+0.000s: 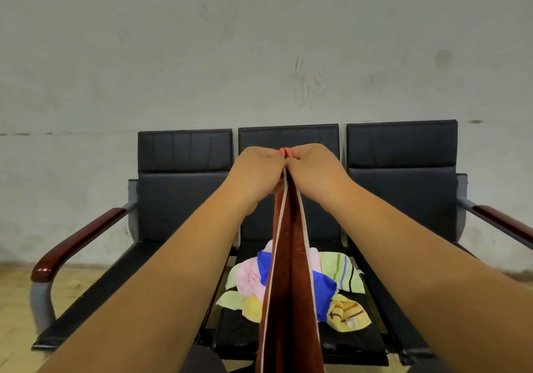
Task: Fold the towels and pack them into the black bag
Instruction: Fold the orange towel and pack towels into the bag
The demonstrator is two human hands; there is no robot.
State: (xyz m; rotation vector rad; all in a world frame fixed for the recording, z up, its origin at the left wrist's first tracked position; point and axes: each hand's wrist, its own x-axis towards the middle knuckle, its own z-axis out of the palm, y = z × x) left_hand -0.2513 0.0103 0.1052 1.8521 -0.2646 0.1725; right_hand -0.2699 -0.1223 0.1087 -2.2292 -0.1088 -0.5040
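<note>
My left hand and right hand are pinching together the top corners of a plush brown towel, which is hanging doubled with pale edging. I am judging this the first fold; halving again comes next. Soft crumpled towels are lying on the black padded seat. No bag is showing.

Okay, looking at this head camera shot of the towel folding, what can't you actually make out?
The black bag: nowhere in the head view, so its place is unknown.
The brown towel: its lower end is cut off by the bottom edge.
The towel pile: its middle hides behind the brown towel, so no count.
The grip of the left hand and right hand: most of the fingertips sit behind the hands' backs.
</note>
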